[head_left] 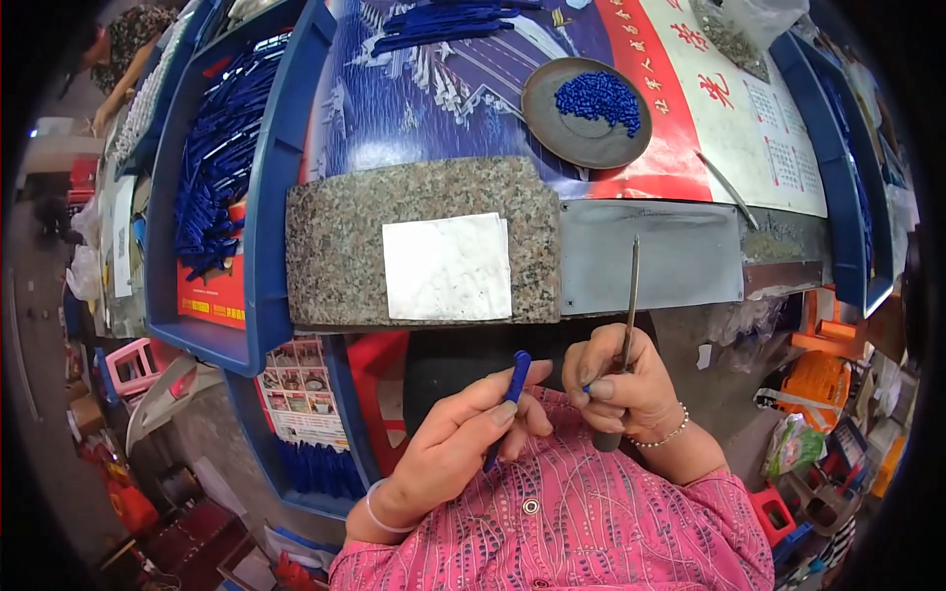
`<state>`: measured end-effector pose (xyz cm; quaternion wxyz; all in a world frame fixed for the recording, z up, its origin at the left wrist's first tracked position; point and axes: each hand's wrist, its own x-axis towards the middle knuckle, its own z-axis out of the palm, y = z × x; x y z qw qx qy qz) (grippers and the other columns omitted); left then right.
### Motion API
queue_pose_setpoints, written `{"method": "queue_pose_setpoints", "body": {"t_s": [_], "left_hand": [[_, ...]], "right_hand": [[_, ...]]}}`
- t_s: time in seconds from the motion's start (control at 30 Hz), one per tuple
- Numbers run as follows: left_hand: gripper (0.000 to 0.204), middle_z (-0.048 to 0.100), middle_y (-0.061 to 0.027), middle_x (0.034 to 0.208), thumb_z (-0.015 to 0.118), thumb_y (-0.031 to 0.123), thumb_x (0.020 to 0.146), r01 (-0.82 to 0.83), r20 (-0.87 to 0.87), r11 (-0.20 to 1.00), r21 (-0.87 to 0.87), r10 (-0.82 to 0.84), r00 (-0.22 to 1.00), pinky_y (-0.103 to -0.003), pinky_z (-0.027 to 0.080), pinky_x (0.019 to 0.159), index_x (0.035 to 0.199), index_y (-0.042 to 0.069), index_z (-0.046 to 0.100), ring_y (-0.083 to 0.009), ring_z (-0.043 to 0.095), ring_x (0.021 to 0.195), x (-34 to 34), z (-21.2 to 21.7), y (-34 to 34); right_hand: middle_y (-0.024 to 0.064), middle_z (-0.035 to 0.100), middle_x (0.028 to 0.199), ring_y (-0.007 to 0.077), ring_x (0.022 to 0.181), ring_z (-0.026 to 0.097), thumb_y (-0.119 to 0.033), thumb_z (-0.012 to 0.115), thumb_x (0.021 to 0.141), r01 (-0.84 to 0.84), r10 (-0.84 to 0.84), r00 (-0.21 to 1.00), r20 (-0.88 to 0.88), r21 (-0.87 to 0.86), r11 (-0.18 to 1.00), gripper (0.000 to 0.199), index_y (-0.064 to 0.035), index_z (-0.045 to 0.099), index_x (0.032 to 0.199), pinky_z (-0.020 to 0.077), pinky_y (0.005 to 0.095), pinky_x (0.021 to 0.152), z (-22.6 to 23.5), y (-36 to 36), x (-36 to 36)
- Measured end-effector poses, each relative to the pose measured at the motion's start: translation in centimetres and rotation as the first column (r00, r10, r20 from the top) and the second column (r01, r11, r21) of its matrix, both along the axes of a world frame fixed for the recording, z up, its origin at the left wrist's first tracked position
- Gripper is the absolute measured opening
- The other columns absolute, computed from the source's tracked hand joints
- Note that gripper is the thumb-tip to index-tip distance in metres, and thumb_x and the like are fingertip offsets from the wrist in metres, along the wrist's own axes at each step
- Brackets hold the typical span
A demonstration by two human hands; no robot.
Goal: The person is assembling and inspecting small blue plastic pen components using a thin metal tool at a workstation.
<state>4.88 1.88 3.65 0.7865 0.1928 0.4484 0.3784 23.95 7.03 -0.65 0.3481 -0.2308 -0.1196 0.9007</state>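
My left hand [471,426] is closed around a slim blue pen-like plastic part [518,377], its curved top end pointing up. My right hand [623,379] grips a long pointed metal tool [633,286] whose tip points away from me; its dark handle end shows below the fingers. Between that thumb and forefinger is a tiny blue piece [587,389], mostly hidden. The two hands are close together but apart, just short of the bench edge. Beyond the right hand, a round brown dish [552,138] holds a heap of small blue pieces [597,100].
A granite slab [340,246] with folded white paper [448,268] lies beside a grey plate [650,256]. Blue trays [271,197] at the left hold many blue parts [222,158]; more lie at the far edge [443,25]. A thin metal tool [727,187] rests at right.
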Motion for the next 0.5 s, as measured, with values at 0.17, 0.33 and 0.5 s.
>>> {"method": "queue_pose_setpoints", "body": {"t_s": [0.17,0.33,0.5], "left_hand": [[0.042,0.056,-0.0131,0.092,0.037,0.01,0.092,0.024,0.042,0.999,0.038,-0.025,0.999,-0.023,0.041,0.065,0.13,-0.008,0.033,-0.0126,0.05,0.069,0.38,-0.33,-0.19],[0.042,0.056,-0.013,0.094,0.036,0.009,0.092,0.017,0.094,1.0,0.001,-0.017,0.995,-0.026,0.045,0.069,0.13,-0.007,0.031,-0.0162,0.056,0.077,0.74,-0.5,-0.4],[0.043,0.055,-0.0133,0.097,0.038,0.007,0.092,0.021,0.102,1.0,0.004,-0.021,0.995,-0.028,0.048,0.074,0.131,-0.006,0.03,-0.0183,0.058,0.084,0.91,-0.71,-0.46]], "right_hand": [[0.0166,0.057,0.08,0.008,0.043,0.044,0.004,0.059,0.077,-0.013,-0.023,0.986,0.167,0.212,0.977,0.011,0.0064,0.056,0.087,0.0342,0.0196,0.036,0.27,-0.39,0.11],[0.008,0.058,0.08,0.0059,0.05,0.051,0.006,0.055,0.08,-0.084,-0.063,0.936,0.345,0.395,0.915,0.011,0.0067,0.057,0.091,0.0362,0.018,0.042,0.59,-0.86,0.15],[0.0049,0.056,0.078,0.0042,0.052,0.05,0.005,0.056,0.08,-0.115,-0.063,0.895,0.441,0.365,0.924,0.011,0.0065,0.058,0.091,0.0363,0.0176,0.044,0.91,-0.96,0.21]]}}
